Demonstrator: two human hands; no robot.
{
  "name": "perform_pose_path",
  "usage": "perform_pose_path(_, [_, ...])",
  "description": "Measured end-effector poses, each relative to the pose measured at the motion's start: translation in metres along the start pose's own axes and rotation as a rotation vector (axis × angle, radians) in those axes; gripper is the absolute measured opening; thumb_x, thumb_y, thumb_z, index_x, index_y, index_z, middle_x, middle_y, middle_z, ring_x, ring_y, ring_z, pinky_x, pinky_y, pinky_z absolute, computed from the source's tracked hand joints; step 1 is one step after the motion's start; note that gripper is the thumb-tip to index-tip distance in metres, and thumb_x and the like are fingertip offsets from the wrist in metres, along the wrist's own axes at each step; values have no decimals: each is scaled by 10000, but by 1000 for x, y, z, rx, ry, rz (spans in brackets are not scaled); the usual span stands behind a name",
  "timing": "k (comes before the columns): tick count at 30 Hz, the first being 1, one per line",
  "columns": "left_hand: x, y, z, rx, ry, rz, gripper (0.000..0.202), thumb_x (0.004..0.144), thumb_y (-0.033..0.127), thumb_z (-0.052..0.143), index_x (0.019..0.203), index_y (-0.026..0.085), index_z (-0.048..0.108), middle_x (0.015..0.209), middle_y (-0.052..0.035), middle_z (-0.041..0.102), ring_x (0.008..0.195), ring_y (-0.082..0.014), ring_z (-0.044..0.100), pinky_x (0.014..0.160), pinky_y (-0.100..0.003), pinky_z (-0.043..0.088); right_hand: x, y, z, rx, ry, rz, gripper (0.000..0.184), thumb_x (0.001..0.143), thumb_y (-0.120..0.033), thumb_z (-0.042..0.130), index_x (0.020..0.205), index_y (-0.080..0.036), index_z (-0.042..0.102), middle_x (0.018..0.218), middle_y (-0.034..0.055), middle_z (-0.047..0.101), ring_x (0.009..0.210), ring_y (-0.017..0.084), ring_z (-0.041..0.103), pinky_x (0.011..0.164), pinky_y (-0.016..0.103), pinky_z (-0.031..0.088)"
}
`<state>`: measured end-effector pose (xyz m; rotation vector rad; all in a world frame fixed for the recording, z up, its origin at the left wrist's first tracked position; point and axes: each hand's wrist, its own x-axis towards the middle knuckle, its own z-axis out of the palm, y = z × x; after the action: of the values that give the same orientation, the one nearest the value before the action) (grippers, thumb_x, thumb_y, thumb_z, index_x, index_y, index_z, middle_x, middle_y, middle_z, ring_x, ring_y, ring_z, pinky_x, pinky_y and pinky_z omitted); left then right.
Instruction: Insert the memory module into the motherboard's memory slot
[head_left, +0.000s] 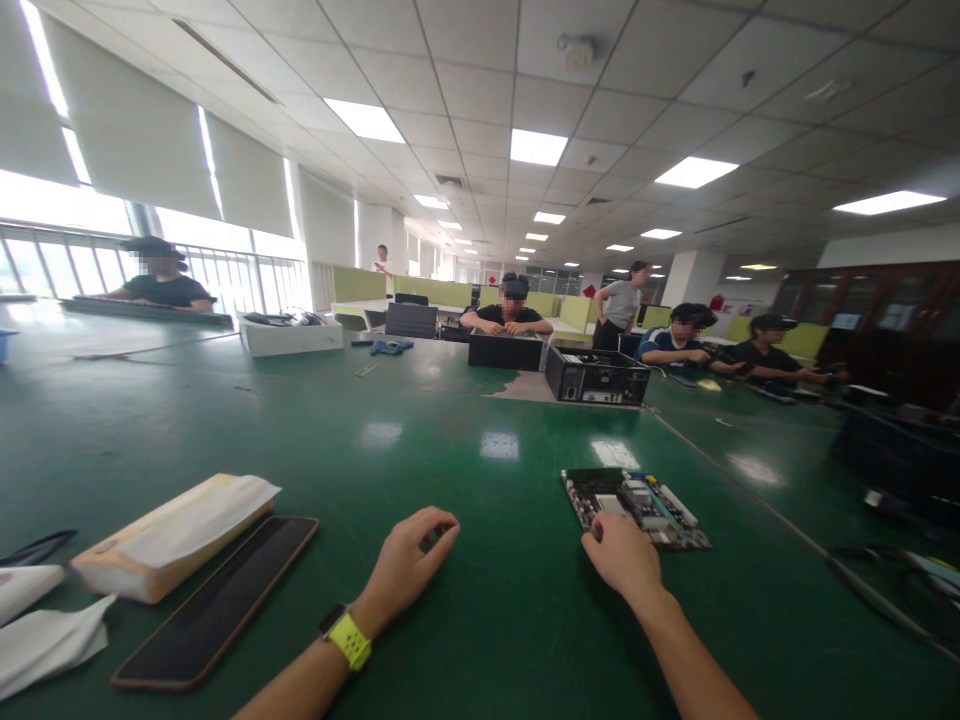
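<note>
My left hand (415, 553) hovers over or rests on the green tabletop, a yellow-banded watch (347, 638) on its wrist. Its fingers curl in and the thumb tip nearly meets them, with nothing visible inside. At the near left edge of a computer motherboard (660, 510) is my right hand (624, 560), its fingers curled closed. The fingertips are hidden by the hand itself, so I cannot make out what they hold. The motherboard lies flat, with a green upright module (596, 478) along its far left side.
To the left lie a dark phone (217, 605) and a tissue pack (176, 530). A black computer case (598, 378) stands across the table near a seated person (510, 315). A white box (292, 337) is at the far left, and cables (885, 575) lie at right.
</note>
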<state>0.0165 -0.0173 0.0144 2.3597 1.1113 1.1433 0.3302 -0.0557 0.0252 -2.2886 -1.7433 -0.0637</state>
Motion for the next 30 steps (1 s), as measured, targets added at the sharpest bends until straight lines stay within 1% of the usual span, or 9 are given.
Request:
perform_pose_path(4, [1, 0, 2, 9, -7, 19, 234, 926, 342, 460, 882, 183, 626, 840, -43, 650, 755, -167, 600, 714, -280, 502, -4, -9, 0, -1, 33, -59, 165, 816, -274, 479, 754, -191, 608, 825, 72, 662, 791, 210, 599, 603, 276, 341])
perform_pose_path(8, [1, 0, 3, 46, -22, 67, 187, 916, 310, 480, 925, 196, 628, 886, -43, 650, 802, -172, 605, 745, -287, 509, -25, -33, -3, 27, 26, -197, 230, 838, -291, 465, 697, -197, 620, 767, 58, 670, 731, 196, 604, 595, 275, 333])
perform_pose_path(14, [1, 8, 5, 132, -94, 126, 311, 869, 319, 566, 1172, 252, 559, 1148, -50, 598, 1028, -208, 575, 904, -348, 487, -78, -86, 7, 195, -112, -610, 270, 823, -427, 525, 719, -206, 642, 760, 29, 691, 724, 182, 615, 634, 262, 375])
perform_pose_path(18, [2, 11, 6, 179, -119, 151, 414, 856, 307, 583, 1258, 253, 504, 1247, -68, 553, 1117, -236, 529, 961, -393, 451, -95, -103, 19, 334, -332, -954, 386, 751, -558, 597, 948, -238, 685, 873, 21, 723, 797, 183, 638, 727, 246, 420])
perform_pose_path(20, [3, 11, 6, 194, -149, 169, 443, 856, 281, 578, 1287, 260, 479, 1279, -71, 539, 1152, -245, 502, 975, -410, 431, -97, -103, 15, 426, -379, -1052, 475, 742, -582, 602, 1078, -251, 659, 946, 22, 726, 846, 183, 645, 775, 240, 430])
perform_pose_path(22, [2, 10, 7, 198, -188, 179, 441, 855, 259, 577, 1286, 264, 482, 1274, -70, 548, 1154, -249, 496, 968, -414, 425, -95, -98, 4, 539, -330, -1011, 414, 797, -516, 580, 1116, -261, 644, 966, 11, 723, 861, 167, 645, 813, 233, 431])
perform_pose_path(26, [2, 9, 10, 185, -237, 160, 407, 847, 237, 581, 1248, 260, 514, 1195, -63, 601, 1084, -244, 533, 929, -401, 435, -76, -81, -22, 660, -70, -732, 249, 870, -355, 513, 1016, -239, 678, 997, 31, 702, 939, 176, 617, 895, 278, 427])
perform_pose_path(28, [1, 9, 11, 180, -245, 143, 387, 845, 236, 583, 1228, 256, 529, 1144, -57, 625, 1039, -239, 551, 903, -387, 446, -60, -70, -23, 630, -1, -627, 272, 866, -338, 511, 1058, -221, 664, 1107, 57, 667, 1052, 200, 575, 961, 324, 403])
perform_pose_path(30, [1, 8, 11, 176, -253, 122, 371, 843, 240, 584, 1211, 254, 541, 1093, -50, 644, 998, -233, 566, 872, -367, 459, -45, -60, -15, 566, -10, -574, 364, 857, -345, 522, 1185, -214, 608, 1266, 71, 587, 1199, 224, 485, 1047, 375, 334])
